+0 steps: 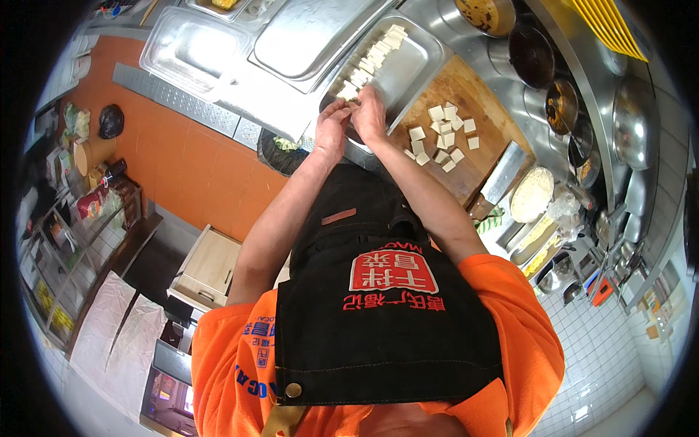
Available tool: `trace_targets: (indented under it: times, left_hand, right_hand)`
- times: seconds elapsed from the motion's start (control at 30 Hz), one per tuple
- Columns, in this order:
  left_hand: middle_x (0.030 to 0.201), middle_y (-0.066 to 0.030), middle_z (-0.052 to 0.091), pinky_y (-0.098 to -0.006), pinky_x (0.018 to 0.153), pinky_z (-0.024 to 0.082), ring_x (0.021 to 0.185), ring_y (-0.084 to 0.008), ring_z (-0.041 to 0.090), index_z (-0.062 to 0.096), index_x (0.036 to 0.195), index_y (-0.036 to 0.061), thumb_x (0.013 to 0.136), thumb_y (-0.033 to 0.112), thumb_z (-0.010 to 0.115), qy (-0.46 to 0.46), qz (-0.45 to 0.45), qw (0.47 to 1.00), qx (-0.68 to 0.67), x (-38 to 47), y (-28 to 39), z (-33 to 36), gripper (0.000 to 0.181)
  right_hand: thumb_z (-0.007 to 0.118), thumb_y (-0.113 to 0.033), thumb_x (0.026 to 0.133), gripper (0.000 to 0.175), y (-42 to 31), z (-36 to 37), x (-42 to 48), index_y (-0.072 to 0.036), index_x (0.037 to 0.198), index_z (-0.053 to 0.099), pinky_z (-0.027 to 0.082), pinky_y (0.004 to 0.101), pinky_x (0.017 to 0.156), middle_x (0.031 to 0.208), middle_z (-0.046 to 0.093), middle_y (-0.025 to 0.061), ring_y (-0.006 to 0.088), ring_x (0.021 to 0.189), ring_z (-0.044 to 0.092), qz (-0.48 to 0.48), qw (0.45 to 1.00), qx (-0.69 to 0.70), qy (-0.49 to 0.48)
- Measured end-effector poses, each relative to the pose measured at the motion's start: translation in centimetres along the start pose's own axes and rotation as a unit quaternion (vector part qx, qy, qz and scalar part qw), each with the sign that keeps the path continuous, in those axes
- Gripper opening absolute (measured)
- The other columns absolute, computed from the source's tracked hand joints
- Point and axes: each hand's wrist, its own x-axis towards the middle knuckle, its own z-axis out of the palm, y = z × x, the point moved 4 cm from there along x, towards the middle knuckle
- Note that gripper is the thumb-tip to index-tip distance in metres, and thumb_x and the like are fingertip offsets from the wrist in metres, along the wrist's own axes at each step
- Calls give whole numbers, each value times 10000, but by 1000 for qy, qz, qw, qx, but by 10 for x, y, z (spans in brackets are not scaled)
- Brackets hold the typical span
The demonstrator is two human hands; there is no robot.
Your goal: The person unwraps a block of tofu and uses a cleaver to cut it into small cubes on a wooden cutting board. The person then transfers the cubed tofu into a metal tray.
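My left hand (332, 130) and my right hand (369, 113) meet over the near end of a steel tray (423, 41). Their fingertips are pinched close together, and whatever may be between them is too small to make out. Just beyond the fingers, a row of thin white tofu-like pieces (371, 61) runs along the tray's left side. To the right of the tray lies a wooden cutting board (475, 93). Loose square white pieces (449, 127) are scattered across it, some overlapping. A cleaver (503, 173) rests at the board's near right edge, its handle towards me.
Left of the tray are a steel lid (306, 38) and a clear plastic container (191, 52). Steel pots (532, 57) with dark contents line the right side. A bowl of pale food (532, 194) stands past the cleaver. Below the counter's left edge sits a black-lined bin (281, 158).
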Motion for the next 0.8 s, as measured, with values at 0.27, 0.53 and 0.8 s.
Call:
trace_targets:
  times: [0.27, 0.53, 0.8]
  left_hand:
    - [1126, -128, 627, -338, 985, 452, 1072, -216, 591, 554, 1225, -43, 892, 52, 608, -28, 11, 997, 74, -9, 9, 0, 351]
    - [1065, -94, 684, -311, 854, 533, 974, -178, 657, 635, 1138, 2, 931, 9, 593, -211, 105, 853, 466, -71, -41, 43, 212]
    - [1318, -199, 477, -473, 1036, 400, 1219, -401, 443, 510, 1338, 29, 727, 22, 683, -215, 356, 589, 693, -50, -115, 99, 635]
  right_hand:
    - [650, 18, 830, 276, -11, -44, -17, 3, 1100, 594, 546, 374, 787, 1077, 623, 163, 282, 929, 674, -44, 994, 95, -39]
    - [680, -62, 813, 449, 110, -200, -108, -80, 1244, 556, 423, 463, 984, 1124, 581, 193, 387, 1093, 551, 104, 988, -114, 33]
    - [732, -100, 788, 574, 164, -191, -135, -113, 1325, 529, 436, 495, 993, 1214, 490, 203, 418, 1172, 464, 91, 976, -198, 5]
